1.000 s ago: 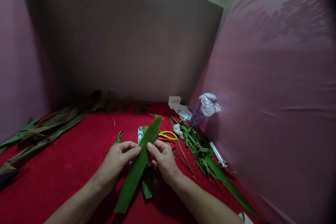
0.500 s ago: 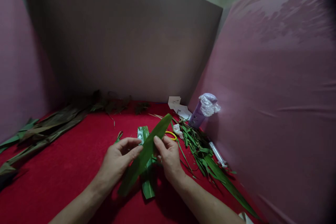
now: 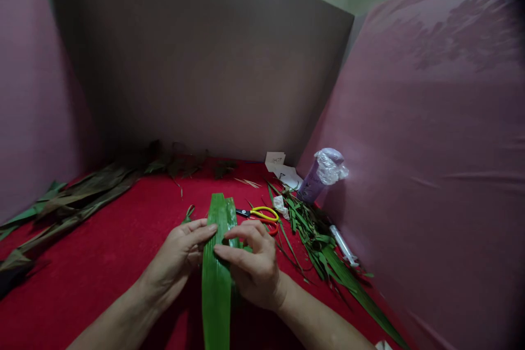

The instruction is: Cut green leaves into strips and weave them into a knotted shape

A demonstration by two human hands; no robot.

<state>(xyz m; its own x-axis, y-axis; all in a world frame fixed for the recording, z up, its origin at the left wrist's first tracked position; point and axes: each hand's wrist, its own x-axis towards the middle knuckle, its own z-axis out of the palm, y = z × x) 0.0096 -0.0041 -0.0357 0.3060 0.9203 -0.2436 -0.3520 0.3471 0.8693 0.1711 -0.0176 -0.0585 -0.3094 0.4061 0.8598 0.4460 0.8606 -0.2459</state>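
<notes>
A long green leaf strip (image 3: 216, 290) stands nearly upright in front of me, its lower end running out of view. My left hand (image 3: 180, 251) pinches its left edge, thumb on the front and fingers behind. On the other side my right hand (image 3: 256, 262) has its fingers apart, with the thumb and index fingertip touching the leaf's face near the right edge. Another shiny leaf piece (image 3: 232, 213) shows behind it, mostly hidden by the strip and my right hand. Scissors (image 3: 264, 214) with yellow and red handles lie just beyond my right hand.
Red cloth (image 3: 110, 240) covers the surface. Cut leaf scraps (image 3: 311, 235) pile on the right, beside a syringe-like clear tube (image 3: 343, 246). A purple bottle (image 3: 311, 183) with plastic wrap stands behind them, near papers (image 3: 287, 176) and thin sticks (image 3: 247, 182). Dried leaves (image 3: 82, 194) lie left.
The leaf strip has swung from a slant to nearly upright and come lower. My right hand has loosened from its pinch, fingers spreading over the leaf. The scissors now show more fully.
</notes>
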